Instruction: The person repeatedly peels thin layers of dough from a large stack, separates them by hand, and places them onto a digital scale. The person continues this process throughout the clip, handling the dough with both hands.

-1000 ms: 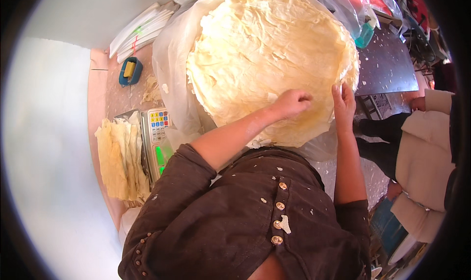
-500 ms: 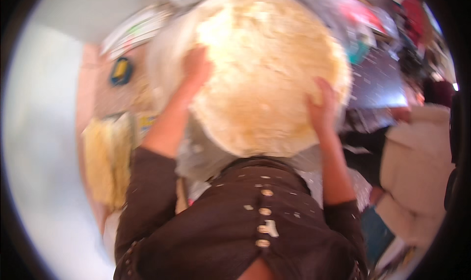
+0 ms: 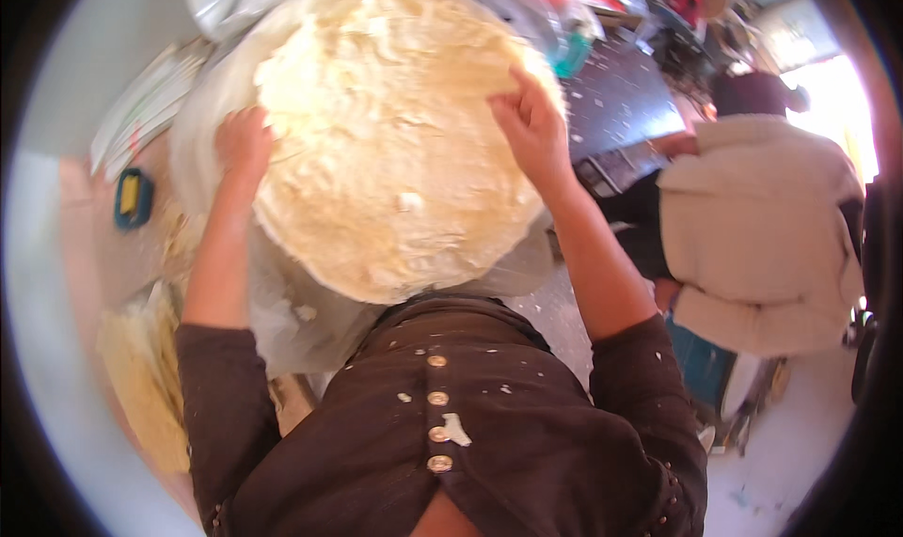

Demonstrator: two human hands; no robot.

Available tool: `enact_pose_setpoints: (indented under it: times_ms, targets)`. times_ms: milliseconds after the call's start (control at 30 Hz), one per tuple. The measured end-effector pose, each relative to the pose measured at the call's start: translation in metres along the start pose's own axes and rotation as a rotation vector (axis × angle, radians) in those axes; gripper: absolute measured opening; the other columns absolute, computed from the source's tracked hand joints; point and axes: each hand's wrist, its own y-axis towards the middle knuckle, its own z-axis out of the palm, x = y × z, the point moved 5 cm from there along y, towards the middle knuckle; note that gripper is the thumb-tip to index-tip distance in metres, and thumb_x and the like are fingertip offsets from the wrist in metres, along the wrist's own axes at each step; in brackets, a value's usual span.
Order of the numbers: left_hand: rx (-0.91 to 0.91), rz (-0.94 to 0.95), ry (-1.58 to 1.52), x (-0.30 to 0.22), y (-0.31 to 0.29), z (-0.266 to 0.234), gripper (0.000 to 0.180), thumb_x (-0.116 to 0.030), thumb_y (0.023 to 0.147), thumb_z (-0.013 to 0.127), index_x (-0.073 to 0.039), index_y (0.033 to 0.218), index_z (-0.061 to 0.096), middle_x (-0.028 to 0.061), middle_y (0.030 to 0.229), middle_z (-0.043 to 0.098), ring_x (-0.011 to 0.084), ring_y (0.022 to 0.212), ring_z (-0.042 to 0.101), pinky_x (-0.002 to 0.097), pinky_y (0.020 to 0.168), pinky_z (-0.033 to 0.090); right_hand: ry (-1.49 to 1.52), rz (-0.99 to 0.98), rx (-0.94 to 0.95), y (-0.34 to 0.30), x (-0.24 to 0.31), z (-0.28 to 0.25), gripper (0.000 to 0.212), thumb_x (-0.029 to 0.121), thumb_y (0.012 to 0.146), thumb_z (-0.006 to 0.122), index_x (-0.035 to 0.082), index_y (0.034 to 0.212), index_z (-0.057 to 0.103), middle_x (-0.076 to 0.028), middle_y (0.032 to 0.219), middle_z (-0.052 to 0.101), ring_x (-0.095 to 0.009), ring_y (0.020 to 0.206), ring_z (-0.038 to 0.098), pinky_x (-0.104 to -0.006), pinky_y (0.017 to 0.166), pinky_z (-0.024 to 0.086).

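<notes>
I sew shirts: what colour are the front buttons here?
Gold buttons, clearest in the head view.

A pinkish-brown speckled tabletop [image 3: 108, 255] spreads left of the left hand [image 3: 243, 142]. Directly on it, beyond that hand's outer side, lie a dark-blue oblong plastic tub [image 3: 146, 200] and, farther forward, a fanned pile of flat white plastic [image 3: 150, 104]. Pale-yellow flaky scraps [image 3: 179, 236] lie just beside the left forearm. Between the hands, a cloudy translucent plastic sheet [image 3: 202, 123] bears a broad round stack of thin cream-coloured sheets [image 3: 395, 161]; what supports the plastic is hidden. Right of the right hand [image 3: 530, 114], a dark glossy tabletop [image 3: 611, 95] carries scattered small white flakes.
</notes>
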Motion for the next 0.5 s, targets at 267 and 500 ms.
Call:
enact_pose_setpoints:
  times_ms: [267,500]
  targets:
    - [0.055,-0.149,-0.374,-0.021,-0.008,-0.018,0.012,-0.022,0.080,0.055,-0.013,0.081,0.063,0.0111,0.085,0.065,0.0317,0.077,0.062,0.0451,0.066,0.048,-0.006,0.432,0.572,-0.029,-0.034,0.123,0.039,0.017,0.089,0.058,-0.005,0.120,0.053,-0.009,0.090,0.067,-0.010,0.082,0.061,-0.0236,0.073,0.047]
    - [0.090,-0.110,-0.418,-0.070,-0.020,-0.032,0.009,-0.017,0.080,0.055,-0.011,0.077,0.060,0.0091,0.075,0.065,0.0308,0.070,0.063,0.0432,0.060,0.048,0.269,0.683,0.514,0.006,-0.042,0.199,0.043,0.031,0.089,0.058,0.003,0.121,0.052,-0.006,0.098,0.063,-0.014,0.085,0.059,-0.0287,0.076,0.048]
